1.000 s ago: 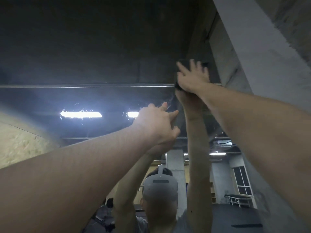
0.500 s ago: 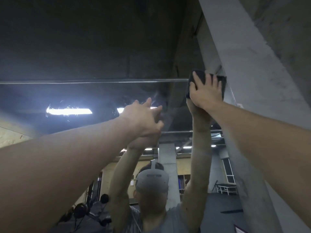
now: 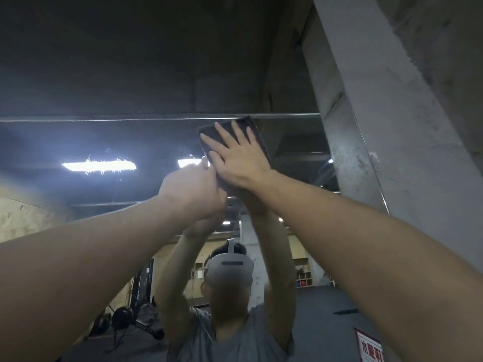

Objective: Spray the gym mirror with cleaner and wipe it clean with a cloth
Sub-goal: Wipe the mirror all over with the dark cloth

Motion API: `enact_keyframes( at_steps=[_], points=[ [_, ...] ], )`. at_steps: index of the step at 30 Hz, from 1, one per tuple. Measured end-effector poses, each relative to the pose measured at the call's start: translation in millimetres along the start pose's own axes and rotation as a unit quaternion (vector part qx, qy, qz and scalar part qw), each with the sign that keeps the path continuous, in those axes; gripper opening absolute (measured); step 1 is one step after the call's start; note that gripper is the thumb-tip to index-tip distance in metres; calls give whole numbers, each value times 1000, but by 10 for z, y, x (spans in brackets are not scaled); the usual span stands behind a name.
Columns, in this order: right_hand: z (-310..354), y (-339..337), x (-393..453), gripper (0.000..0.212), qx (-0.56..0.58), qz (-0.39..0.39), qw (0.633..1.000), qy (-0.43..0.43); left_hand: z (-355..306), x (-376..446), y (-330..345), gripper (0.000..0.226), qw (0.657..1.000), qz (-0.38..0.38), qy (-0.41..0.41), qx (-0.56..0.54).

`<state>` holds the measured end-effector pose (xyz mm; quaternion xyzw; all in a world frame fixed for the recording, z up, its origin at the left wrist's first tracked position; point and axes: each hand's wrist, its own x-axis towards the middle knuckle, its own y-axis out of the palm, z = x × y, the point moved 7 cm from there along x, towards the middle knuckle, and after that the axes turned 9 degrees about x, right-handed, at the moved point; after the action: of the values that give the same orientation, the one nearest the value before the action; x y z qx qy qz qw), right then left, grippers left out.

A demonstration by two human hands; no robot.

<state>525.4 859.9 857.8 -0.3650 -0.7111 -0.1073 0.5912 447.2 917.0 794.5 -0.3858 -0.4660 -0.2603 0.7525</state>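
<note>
Mirror (image 3: pixel 78 142): upper band, just under its top edge, is where the work sits; streaks glint around the reflected ceiling light (image 3: pixel 99 165), so this stretch reads as not yet clean. Change over the last second: the cloth has travelled from the mirror's top right corner, beside the concrete column (image 3: pixel 392 152), leftward and slightly down; judged as one pass of the wiping step, spraying taken as done for this patch, though no sprayer is in view. Cloth (image 3: pixel 251 126): dark, flat against the glass, upper edge touching the top edge line. Right hand (image 3: pixel 237 158): fingers straight and spread, palm pressing the cloth onto the glass; cloth lies under and beyond the fingertips. Left hand (image 3: pixel 193 189): has closed in to just beside the right wrist; fingers appear curled at the cloth's lower left corner; whether they pinch it I cannot tell.
</note>
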Motion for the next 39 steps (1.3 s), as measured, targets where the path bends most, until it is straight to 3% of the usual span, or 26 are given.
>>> enact_keyframes(
  at_steps=[2,4,8,12,17,20,25,28,31,33,35,39],
  points=[
    [-89,-27,-107,51,-7,29,999,-43,-50,-37,0,43,999,1,20,31],
    [-336,-105,-230,51,-6,29,999,-29,-86,-48,16,46,998,20,24,47],
    [-1187,-355,-578,54,8,-36,988,148,-229,-78,29,48,997,4,51,60],
    [-1938,-491,-1156,55,24,-92,945,312,-439,-119,-16,46,992,-26,95,78],
    [-1943,-432,-1274,56,36,-116,906,405,-395,-184,99,30,992,-26,98,74],
    [-1472,-321,-1057,56,13,-115,934,338,-264,-239,100,20,993,-35,83,71],
    [-178,47,-696,56,-1,-29,995,94,-30,-328,17,35,994,-62,57,70],
    [175,221,-743,54,-23,33,999,-24,42,-361,-36,37,993,-95,36,68],
    [16,166,-912,54,-32,64,994,-85,-22,-398,-36,29,990,-114,47,74],
    [-343,44,-1008,53,-24,46,998,-44,-84,-421,-37,24,990,-116,52,62],
    [-898,-125,-1131,55,-7,-6,998,70,-136,-433,-22,24,991,-111,50,61],
    [-1913,-387,-1595,57,12,-81,952,296,-215,-451,20,27,991,-87,52,83]
  ],
)
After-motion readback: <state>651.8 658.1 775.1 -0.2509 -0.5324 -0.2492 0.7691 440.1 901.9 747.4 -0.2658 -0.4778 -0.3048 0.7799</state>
